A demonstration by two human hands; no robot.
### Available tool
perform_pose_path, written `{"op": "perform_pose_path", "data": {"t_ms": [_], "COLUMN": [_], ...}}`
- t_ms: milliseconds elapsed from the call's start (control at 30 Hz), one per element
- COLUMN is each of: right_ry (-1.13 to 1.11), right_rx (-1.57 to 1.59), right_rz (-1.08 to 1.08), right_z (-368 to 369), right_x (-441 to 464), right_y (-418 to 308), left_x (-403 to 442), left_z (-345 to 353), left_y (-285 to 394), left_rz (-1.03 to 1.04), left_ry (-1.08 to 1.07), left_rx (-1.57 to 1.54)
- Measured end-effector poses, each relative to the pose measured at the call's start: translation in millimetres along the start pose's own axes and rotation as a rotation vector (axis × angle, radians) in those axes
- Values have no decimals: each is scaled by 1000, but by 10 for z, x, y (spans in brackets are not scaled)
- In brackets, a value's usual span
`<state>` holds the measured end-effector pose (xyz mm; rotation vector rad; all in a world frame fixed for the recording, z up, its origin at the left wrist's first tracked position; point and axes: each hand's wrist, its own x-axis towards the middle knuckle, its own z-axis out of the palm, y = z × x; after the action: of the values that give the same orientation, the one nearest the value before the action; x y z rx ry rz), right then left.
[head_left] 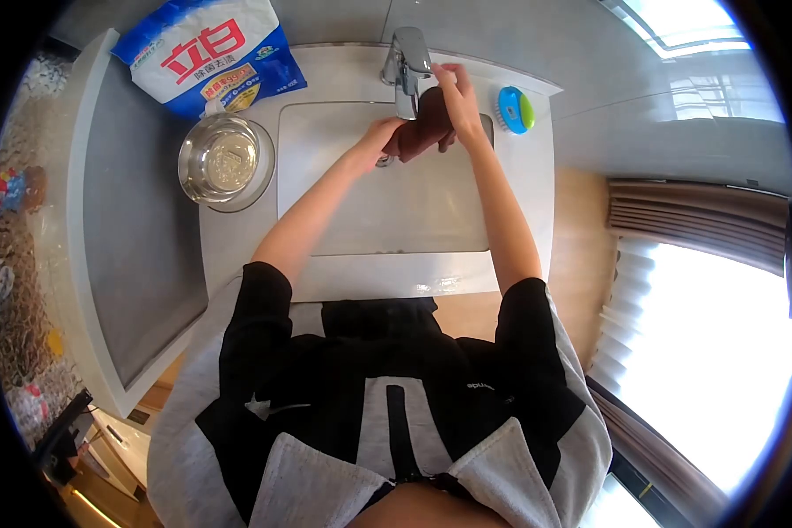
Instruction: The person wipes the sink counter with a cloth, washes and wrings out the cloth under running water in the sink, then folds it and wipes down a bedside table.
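Observation:
A dark reddish-brown item (426, 126), which looks like soft cloth, is held over the sink (396, 216) beside the chrome faucet (407, 70). My left hand (381, 141) grips its lower left end, fingers closed and partly hidden by it. My right hand (459, 101) is closed round its upper right side, next to the faucet. A small part of the item hangs below my right hand. Whether water runs from the spout cannot be made out.
On the counter's right stands a blue and green scrub brush (515, 110). A clear bowl (227, 158) sits left of the sink, and a blue and white detergent bag (216, 57) lies behind it. A grey raised panel (145, 211) borders the left side.

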<state>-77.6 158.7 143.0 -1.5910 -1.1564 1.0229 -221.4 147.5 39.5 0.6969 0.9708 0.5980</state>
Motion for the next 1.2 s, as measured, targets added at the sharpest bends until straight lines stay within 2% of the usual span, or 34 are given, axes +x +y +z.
{"op": "perform_pose_path", "data": {"t_ms": [33, 133, 267, 433, 533, 600, 633, 667, 700, 800, 833, 867, 900, 933, 1000, 1033, 1067, 1133, 1167, 1200], "right_ry": [-37, -118, -238, -260, -127, -169, -210, -309, -446, -657, -567, -570, -571, -567, -507, -484, -460, -380, -327, -276], "right_rx": [-20, 168, 187, 235, 221, 136, -40, -254, -506, -557, -649, -488, -328, -167, 25, 107, 189, 65, -7, -79], "right_rz": [-41, 178, 165, 130, 122, 218, 237, 136, 227, 87, -10, 77, 161, 243, 272, 294, 318, 214, 176, 138], "right_z": [-8, 9, 0, -31, -5, -62, -89, -126, -159, -240, -233, -243, -259, -278, -288, -282, -272, -224, -201, -167], "right_x": [117, 242, 301, 325, 88, -26, -23, -27, -52, -174, -218, -231, -234, -218, -204, -204, -216, -166, -136, -127], "right_y": [75, -18, -57, -159, -3, 292, 542, 839, 946, 1317, 1428, 1530, 1586, 1636, 1644, 1532, 1449, 1454, 1473, 1488], "left_x": [14, 23, 51, 15, 53, 76, 86, 72, 50, 153, 129, 105, 31, 29, 13, -72, -117, -206, -240, -207], "left_z": [-15, -67, -56, -88, -166, -257, -320, -354, -379, -519, -540, -549, -524, -570, -684, -636, -620, -563, -557, -622], "left_y": [15, 88, 148, 137, 73, -25, -84, -80, -73, -131, -85, -46, 25, 14, -19, -4, -39, -52, -7, -43], "left_rz": [-6, -23, -5, 7, 8, -9, -48, -66, -85, -54, -50, -50, -53, -104, -210, -334, -336, -334, -380, -343], "left_ry": [-24, -66, -80, -92, -80, -23, -8, 6, 19, 18, 13, 8, 90, 6, -167, -217, -227, -251, -260, -218], "left_rx": [3, 5, -23, -9, -37, -117, -202, -179, -154, -15, 4, 23, 237, 334, 524, 595, 651, 764, 727, 601]}}
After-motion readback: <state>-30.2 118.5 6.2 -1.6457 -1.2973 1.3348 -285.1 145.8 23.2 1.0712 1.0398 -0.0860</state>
